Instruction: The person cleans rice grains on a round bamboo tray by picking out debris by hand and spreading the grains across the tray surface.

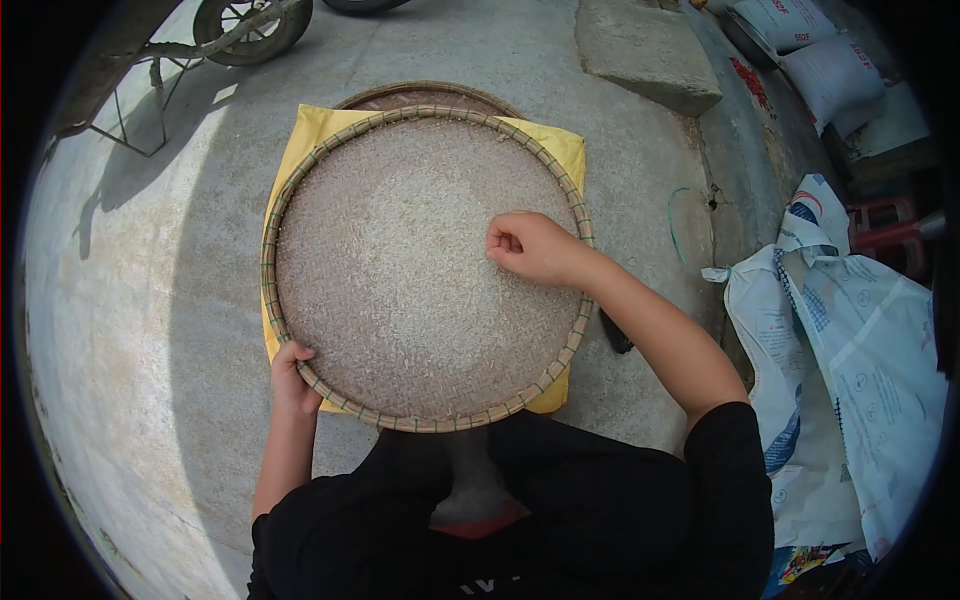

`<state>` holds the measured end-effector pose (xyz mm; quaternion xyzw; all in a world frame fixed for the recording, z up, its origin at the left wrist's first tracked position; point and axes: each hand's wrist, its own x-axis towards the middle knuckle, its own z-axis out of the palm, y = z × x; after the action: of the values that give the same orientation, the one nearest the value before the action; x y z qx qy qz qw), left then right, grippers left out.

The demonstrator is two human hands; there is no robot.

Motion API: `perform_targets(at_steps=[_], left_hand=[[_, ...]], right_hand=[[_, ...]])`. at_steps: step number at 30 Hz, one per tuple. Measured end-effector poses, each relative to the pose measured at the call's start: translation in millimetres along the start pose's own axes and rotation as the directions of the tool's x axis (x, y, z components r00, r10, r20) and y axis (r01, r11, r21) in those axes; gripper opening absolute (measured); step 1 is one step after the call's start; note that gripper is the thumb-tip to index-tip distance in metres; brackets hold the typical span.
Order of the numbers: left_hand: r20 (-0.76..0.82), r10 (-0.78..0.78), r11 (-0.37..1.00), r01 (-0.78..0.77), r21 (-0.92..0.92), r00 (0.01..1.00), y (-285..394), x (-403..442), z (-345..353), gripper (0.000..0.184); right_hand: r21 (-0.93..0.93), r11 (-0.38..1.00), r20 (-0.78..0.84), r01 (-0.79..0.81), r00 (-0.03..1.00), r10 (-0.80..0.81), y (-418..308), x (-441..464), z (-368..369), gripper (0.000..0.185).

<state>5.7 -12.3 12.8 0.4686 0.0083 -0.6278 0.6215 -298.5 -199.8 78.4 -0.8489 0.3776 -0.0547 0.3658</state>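
Concrete floor (480, 40) takes up most of the view, sunlit on L, shaded elsewhere. Big round bamboo winnowing tray (430, 424) sits mid-view, directly in front of the person, over a yellow sheet; can't tell if it's propped or held up. Rim bound w/ green strips at intervals. Black T-shirt (590, 490) below it, partial white letters at bottom edge, cut off, n/r. Large white woven sack (880, 380) to R, crumpled, blue print + small text, too small to read. Pale rice-like grain (420, 250) spread on tray, densest approx. centre, thinner twd rim. Rough concrete block (650, 55) up top, R of centre. Two stuffed white sacks, upper R: lower one (835, 80) and upper one (790, 25), both w/ red lettering, "552F" legible on upper. Yellow sheet (560, 145) pokes out around tray; second woven tray (430, 93) partly hidden behind. Spoked wheel (298, 35) upper L.

R arm reaches in over tray's R rim, elbow bent; R hand (535, 247) above grain, fingers curled in, tips near thumb; can't tell if anything's pinched. L hand (294, 376) grips lower-L rim, thumb on top, rest mostly underneath. Smallest: red bits (750, 82) nr block, thin green string (674, 230) on floor.
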Motion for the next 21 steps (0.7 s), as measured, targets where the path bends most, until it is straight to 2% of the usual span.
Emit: perform_targets(at_steps=[2,3,5,6,8,9,12,14,15,17,18,20,21], left_hand=[[0.003,0.008,1.000,-0.008,-0.001,1.000,-1.1,-0.4,-0.2,0.055],[0.001,0.018,1.000,-0.018,-0.006,1.000,-1.6,0.0,-1.2,0.055],[-0.001,0.031,0.999,-0.031,-0.014,1.000,-1.5,0.1,-2.0,0.056],[-0.022,0.041,0.999,-0.041,-0.014,0.999,-1.6,-0.2,-1.7,0.055],[-0.044,0.053,0.998,-0.053,-0.014,0.998,-1.6,-1.5,0.4,0.055],[-0.058,0.066,0.998,-0.067,-0.015,0.996,-2.5,-3.0,2.4,0.056],[-0.080,0.081,0.996,-0.083,-0.022,0.994,-0.9,-5.3,5.6,0.057],[-0.086,0.085,0.996,-0.087,-0.025,0.993,-0.5,-5.9,6.1,0.057],[-0.078,0.087,0.995,-0.090,-0.036,0.993,-0.3,-5.6,6.0,0.057],[-0.066,0.085,0.995,-0.088,-0.045,0.994,-0.5,-4.2,5.9,0.056],[-0.057,0.088,0.995,-0.090,-0.040,0.995,-0.4,-3.4,5.4,0.056],[-0.049,0.086,0.996,-0.088,-0.033,0.995,1.4,-1.9,3.9,0.056],[-0.059,0.090,0.995,-0.092,-0.028,0.994,1.6,-1.3,3.7,0.056]], right_hand=[[0.237,0.961,0.047,-0.145,0.989,0.138,5.3,-10.4,-13.0,0.009],[0.237,0.961,0.048,-0.144,0.990,0.136,11.4,-17.1,-20.8,0.009],[0.367,0.900,0.187,-0.236,0.966,0.177,25.0,-32.7,-38.1,0.010],[0.365,0.901,0.189,-0.234,0.966,0.175,29.9,-41.8,-46.1,0.010],[0.185,0.929,0.382,-0.321,0.894,0.234,36.9,-56.9,-58.1,0.011],[0.184,0.930,0.382,-0.319,0.895,0.232,41.6,-61.9,-57.3,0.011],[0.180,0.927,0.353,-0.329,0.901,0.251,44.0,-66.3,-51.1,0.012],[0.202,0.935,0.219,-0.291,0.944,0.247,30.0,-59.4,-48.6,0.014],[0.204,0.934,0.217,-0.292,0.944,0.247,21.5,-54.7,-46.1,0.014],[0.241,0.947,0.050,-0.211,0.978,0.204,5.7,-43.7,-37.9,0.015],[0.242,0.946,0.049,-0.214,0.977,0.209,0.7,-37.5,-32.0,0.015],[0.018,0.999,-0.034,-0.032,0.999,0.032,-9.4,-24.6,-20.4,0.014],[0.020,0.999,-0.034,-0.034,0.999,0.035,-9.7,-20.3,-13.6,0.014]])
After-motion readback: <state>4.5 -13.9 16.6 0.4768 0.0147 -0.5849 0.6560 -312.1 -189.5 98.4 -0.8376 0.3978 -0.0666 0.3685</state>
